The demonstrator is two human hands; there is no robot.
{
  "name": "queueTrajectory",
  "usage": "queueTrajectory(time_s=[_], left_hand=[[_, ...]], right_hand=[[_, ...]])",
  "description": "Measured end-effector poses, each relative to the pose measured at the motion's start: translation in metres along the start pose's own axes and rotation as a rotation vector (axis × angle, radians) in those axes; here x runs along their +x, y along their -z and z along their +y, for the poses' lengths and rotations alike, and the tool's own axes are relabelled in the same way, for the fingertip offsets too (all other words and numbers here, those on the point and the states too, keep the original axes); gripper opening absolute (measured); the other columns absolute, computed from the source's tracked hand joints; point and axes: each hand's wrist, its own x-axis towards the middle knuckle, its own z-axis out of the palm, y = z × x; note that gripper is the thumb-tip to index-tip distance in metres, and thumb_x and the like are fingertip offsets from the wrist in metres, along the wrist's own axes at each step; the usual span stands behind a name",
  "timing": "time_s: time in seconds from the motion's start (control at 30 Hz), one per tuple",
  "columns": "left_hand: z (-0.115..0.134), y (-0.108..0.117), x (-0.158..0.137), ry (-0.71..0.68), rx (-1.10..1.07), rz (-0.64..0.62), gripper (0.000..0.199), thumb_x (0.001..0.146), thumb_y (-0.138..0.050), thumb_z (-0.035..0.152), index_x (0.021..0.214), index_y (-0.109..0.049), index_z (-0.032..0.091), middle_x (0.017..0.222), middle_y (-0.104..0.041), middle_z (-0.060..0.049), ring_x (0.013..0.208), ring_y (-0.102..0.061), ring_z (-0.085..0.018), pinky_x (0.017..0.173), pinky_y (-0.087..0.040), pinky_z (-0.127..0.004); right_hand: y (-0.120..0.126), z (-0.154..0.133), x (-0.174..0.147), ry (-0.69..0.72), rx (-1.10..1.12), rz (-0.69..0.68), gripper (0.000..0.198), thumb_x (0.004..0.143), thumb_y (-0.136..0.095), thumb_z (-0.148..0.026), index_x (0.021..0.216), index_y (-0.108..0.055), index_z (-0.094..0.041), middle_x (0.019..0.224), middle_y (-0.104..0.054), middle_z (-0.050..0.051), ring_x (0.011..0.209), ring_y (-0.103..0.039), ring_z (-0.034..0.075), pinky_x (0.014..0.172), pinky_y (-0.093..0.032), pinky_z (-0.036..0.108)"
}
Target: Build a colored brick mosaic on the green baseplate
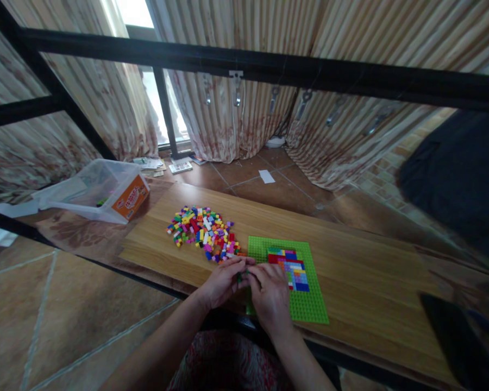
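My left hand (224, 281) and my right hand (272, 296) meet over the left edge of a green studded baseplate (312, 307). Pinched between their fingertips is a small dark green toy brick (240, 277), mostly hidden by the fingers. Multicoloured bricks (299, 277) are pressed onto the baseplate in a patch of red, blue, white, orange and purple, partly covered by my right hand. Just beyond my left hand spreads a loose pile of mixed toy bricks (204, 228).
A long wooden board (362, 271) carries the pile and baseplate. At the left stands a clear plastic bin (93, 190) with an orange label and a few pieces inside. A black metal bar (269, 65) crosses ahead, before striped curtains (236, 125). A dark object (444, 336) lies at the right.
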Motion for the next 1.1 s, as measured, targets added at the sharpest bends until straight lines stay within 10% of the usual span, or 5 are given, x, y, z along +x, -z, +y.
queueTrajectory(time_s=[1.1], left_hand=[[0.003,-0.003,-0.002,0.037,0.062,-0.041,0.021,0.090,-0.060,0.027,0.101,-0.064,0.010,0.101,-0.073,-0.018,0.092,-0.071,-0.020,0.083,-0.054,-0.030]], right_hand=[[0.018,0.082,0.048,-0.120,0.169,0.098,0.018,0.083,-0.062,-0.037,0.084,-0.073,-0.023,0.099,-0.067,0.007,0.099,-0.057,0.025,0.089,-0.043,0.043]])
